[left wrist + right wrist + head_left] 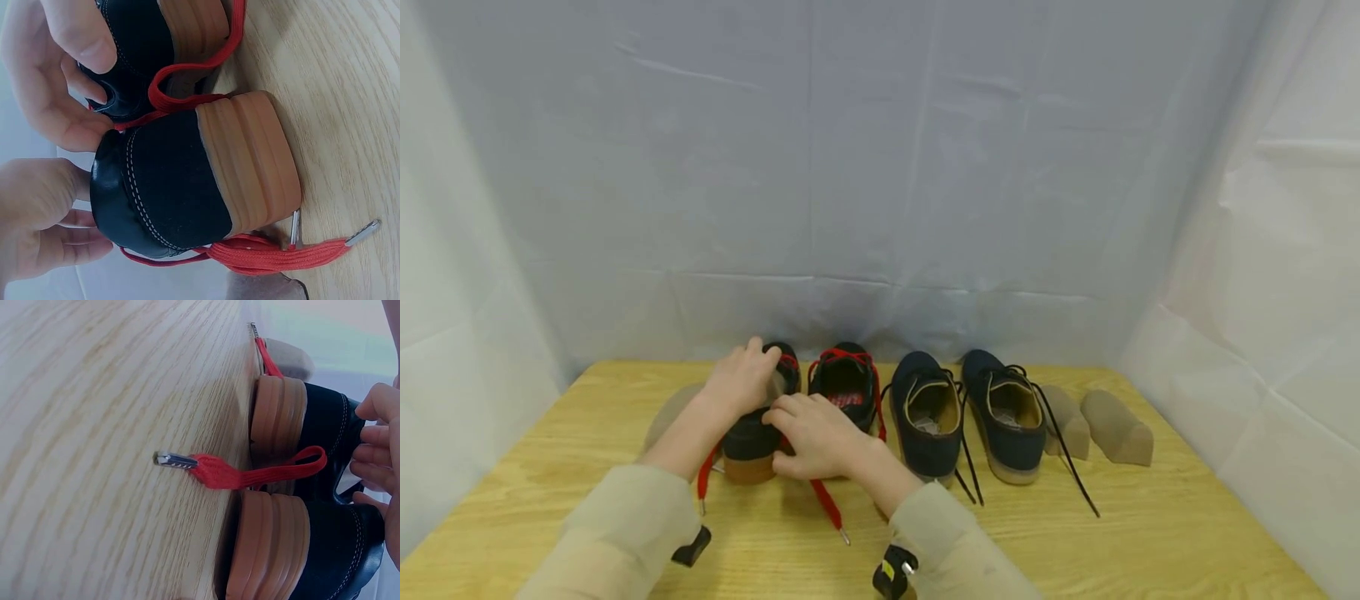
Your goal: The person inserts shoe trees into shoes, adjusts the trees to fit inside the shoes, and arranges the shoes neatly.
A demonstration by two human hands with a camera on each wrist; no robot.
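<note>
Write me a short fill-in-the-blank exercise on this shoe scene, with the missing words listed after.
1. Both hands rest on the black shoe with ____ laces.
2. The two navy shoes have ____ laces.
3. The shoes stand on a ____ table.
4. The left hand lies nearer the shoe's ____ than the right hand.

Missing words: red; black; wooden; toe

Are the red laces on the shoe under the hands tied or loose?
Loose: the red laces trail untied across the table, metal tips lying apart, beside the shoe.
</note>
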